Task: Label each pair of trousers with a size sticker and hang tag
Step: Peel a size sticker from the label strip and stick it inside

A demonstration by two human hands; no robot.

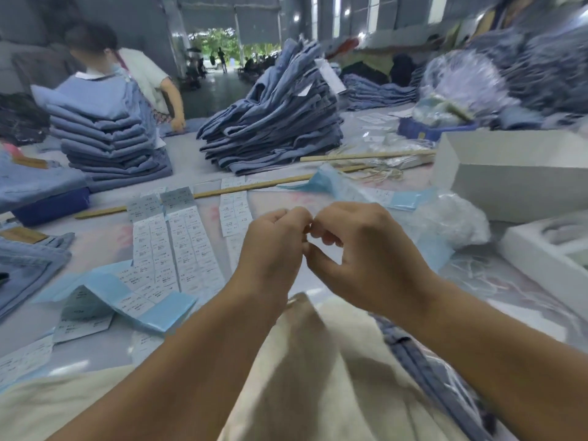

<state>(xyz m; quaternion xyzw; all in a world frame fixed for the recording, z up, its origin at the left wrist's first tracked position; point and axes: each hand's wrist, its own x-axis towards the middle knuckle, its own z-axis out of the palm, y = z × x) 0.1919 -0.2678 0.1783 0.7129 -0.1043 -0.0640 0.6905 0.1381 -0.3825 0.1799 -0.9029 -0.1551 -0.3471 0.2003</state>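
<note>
Both bare hands are raised together over the middle of the bench, fingertips meeting: the left hand [275,246] has its fingers curled in, thumb and forefinger closed toward the right hand [362,253], whose forefinger and thumb bend to meet them. Something very small seems pinched where the tips touch, but it is too small and blurred to name, so what either hand has hold of cannot be told. Below the forearms lies a cream-coloured cloth [318,370], with a folded pair of blue denim trousers [423,367] showing at its right edge, near the person. Just left of the hands, long white sheets of printed size stickers [178,249] lie flat on the pale bench [525,300], some on light blue backing paper [127,297] that folds up at the near left. More blue backing paper and crumpled clear plastic [451,221] lie just right of the hands. A thin wooden stick [222,190] runs across the bench beyond the stickers. At the right stands an open white cardboard box [509,173], with a white tray [547,249] nearer. Farther off, a leaning stack of folded blue denim trousers [276,122] stands at centre and a neater stack [108,138] at the far left, where another person in a white top [143,74] stands behind it. More denim lies at the near left edge [28,265] and is heaped at the far right [541,68].
</note>
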